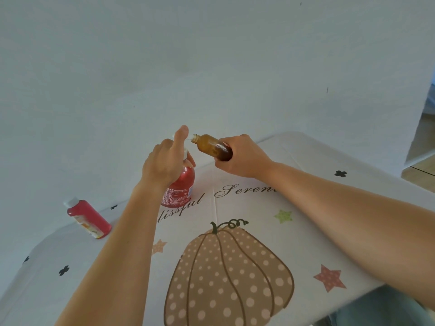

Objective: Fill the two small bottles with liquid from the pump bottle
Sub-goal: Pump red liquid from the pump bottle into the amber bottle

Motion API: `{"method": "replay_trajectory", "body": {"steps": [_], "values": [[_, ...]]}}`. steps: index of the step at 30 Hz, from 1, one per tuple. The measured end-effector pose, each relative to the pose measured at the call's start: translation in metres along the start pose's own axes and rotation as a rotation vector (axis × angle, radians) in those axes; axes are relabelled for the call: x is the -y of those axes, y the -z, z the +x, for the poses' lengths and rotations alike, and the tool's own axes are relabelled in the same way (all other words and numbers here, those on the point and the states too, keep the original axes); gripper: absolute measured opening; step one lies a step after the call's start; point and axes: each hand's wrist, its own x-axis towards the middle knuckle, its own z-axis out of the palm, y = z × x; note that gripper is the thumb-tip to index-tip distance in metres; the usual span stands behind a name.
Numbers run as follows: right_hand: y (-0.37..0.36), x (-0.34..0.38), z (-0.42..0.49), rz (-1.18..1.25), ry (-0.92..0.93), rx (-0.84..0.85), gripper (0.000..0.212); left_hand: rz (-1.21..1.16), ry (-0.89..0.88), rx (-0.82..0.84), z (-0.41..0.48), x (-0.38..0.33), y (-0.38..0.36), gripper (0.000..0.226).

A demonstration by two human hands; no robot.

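A red pump bottle [182, 189] stands on the table near its far edge. My left hand [166, 161] is wrapped over its white pump head, one finger lying along the spout. My right hand [242, 158] grips the base of a small amber bottle [210, 145], uncapped and tilted, its open mouth right at the pump's spout. A second small bottle [88, 218], red with a white neck, stands uncapped at the left of the table, apart from both hands.
The table [306, 208] wears a white cloth printed with a pumpkin, stars and script lettering. A pale wall rises right behind it. At the right, the table's edge drops to a wooden floor [421, 147].
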Motion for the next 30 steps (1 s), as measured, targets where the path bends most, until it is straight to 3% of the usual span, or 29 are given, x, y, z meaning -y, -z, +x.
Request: {"method": "replay_trajectory", "body": {"steps": [4,8,11,16,21,30], "values": [[0.000,0.000,-0.001,-0.043,0.017,0.012,0.021,-0.099,0.072,-0.005,0.008,0.007,-0.004,0.077],[0.000,0.000,-0.001,-0.031,0.010,0.008,0.027,-0.075,0.034,-0.003,0.001,-0.001,-0.003,0.082],[0.000,0.000,0.000,-0.011,-0.003,-0.001,0.025,-0.015,-0.020,-0.037,-0.004,-0.003,-0.003,0.073],[0.000,0.000,0.001,-0.013,-0.012,0.004,0.026,0.007,0.002,-0.030,0.003,0.002,-0.004,0.100],[0.000,0.000,0.000,-0.016,-0.005,0.002,0.025,0.024,-0.008,-0.025,0.003,0.002,-0.005,0.077],[-0.001,0.001,0.000,-0.043,0.021,0.010,0.023,-0.034,0.027,-0.028,0.004,0.004,-0.003,0.061]]}}
